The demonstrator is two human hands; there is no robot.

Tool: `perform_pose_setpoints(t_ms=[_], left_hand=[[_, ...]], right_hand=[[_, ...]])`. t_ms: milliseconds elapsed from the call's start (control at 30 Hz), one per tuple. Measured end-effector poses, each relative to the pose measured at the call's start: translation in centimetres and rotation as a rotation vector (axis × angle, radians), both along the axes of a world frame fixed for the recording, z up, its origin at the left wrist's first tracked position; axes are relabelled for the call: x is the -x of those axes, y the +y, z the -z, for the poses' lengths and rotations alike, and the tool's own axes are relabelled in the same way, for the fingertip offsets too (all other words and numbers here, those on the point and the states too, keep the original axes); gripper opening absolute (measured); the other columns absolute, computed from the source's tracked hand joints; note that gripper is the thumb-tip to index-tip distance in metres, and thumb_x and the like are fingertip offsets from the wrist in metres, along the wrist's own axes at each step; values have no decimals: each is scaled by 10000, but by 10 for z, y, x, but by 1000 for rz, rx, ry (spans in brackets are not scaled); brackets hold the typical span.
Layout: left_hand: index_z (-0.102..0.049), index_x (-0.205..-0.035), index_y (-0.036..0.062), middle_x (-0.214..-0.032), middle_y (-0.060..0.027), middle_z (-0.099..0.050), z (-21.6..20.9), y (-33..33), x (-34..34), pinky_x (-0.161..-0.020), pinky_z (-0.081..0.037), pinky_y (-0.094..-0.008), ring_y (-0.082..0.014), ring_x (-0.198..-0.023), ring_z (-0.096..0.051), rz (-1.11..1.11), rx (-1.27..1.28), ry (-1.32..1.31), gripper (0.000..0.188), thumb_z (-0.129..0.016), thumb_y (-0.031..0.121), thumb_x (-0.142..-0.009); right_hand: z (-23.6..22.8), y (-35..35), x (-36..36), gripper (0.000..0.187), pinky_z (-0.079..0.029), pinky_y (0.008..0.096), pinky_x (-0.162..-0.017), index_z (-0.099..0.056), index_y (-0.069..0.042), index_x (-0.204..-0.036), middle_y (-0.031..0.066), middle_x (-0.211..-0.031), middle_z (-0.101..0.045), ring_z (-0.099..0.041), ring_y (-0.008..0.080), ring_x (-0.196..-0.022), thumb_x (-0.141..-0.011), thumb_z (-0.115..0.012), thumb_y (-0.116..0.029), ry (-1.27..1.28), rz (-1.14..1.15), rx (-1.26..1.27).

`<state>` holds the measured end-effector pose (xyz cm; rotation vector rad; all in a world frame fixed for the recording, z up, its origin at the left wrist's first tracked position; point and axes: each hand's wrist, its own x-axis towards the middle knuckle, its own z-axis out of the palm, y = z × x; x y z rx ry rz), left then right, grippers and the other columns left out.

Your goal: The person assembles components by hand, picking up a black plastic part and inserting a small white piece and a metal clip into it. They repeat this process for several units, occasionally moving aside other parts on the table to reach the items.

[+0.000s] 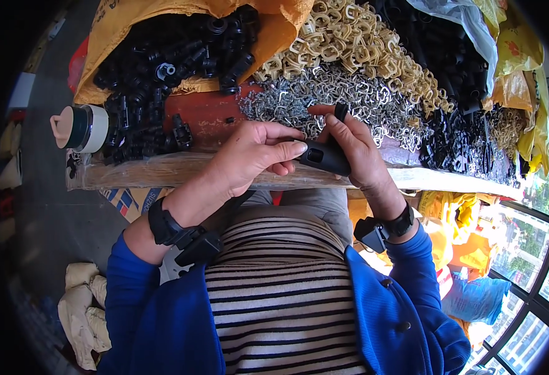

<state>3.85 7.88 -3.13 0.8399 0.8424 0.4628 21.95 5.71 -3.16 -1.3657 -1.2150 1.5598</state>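
Over the near edge of the bench, my right hand (357,147) is closed round a black plastic handle-like part (329,159) with a rectangular slot near its left end. A short black round-ended piece (340,112) sticks up by my right thumb; whether it belongs to the same part I cannot tell. My left hand (249,153) is in a pinch, its thumb tip at the slotted end of the part. Whatever lies between those fingertips is hidden. Just beyond both hands spreads a heap of small silvery metal clips (349,87).
Beige plastic loops (355,37) are piled behind the clips. Black plastic fittings (193,59) spill from an orange sack (115,37) at the left, near a flask with a pink lid (71,127). Several black parts (452,140) lie to the right. The wooden bench edge (180,170) runs before me.
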Motion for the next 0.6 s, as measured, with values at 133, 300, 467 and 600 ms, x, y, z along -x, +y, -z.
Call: perform_pose_setpoints(t_ms=[133, 300, 467, 600], left_hand=[[-509, -1018, -29, -711, -31, -557, -2, -3, -2, -515, -429, -161, -59, -575, -515, -5, 11, 33, 302, -564, 129, -767], [-494, -1042, -19, -749, -32, -566, -10, -5, -2, -545, -437, -161, -59, -601, -526, -51, 44, -9, 330, -572, 138, -763], [-496, -1023, -29, -762, -38, -567, -20, -8, -6, -559, -449, -165, -66, -626, -537, -65, 21, -62, 342, -602, 128, -739], [-494, -1034, 0, -795, -30, -564, -25, -10, -10, -580, -442, -162, -61, -668, -533, -60, -89, -83, 351, -612, 131, -731]], right_hand=[[-1, -3, 4, 333, -354, 176, -583, -456, -16, -1085, -13, -674, -495, -448, 55, -630, -860, -382, -250, 8, 61, -20], [-4, 0, 8, 472, -374, 267, -710, -382, 14, -1127, 80, -801, -513, -482, 162, -727, -813, -442, -332, -320, 289, -608], [-36, -5, 1, 692, -351, 355, -821, -364, 47, -1129, 173, -968, -489, -487, 287, -883, -710, -508, -485, -327, 210, -1066], [-20, -5, -1, 740, -359, 355, -822, -407, 61, -1086, 187, -995, -493, -487, 303, -931, -677, -493, -549, -137, -387, -840]])
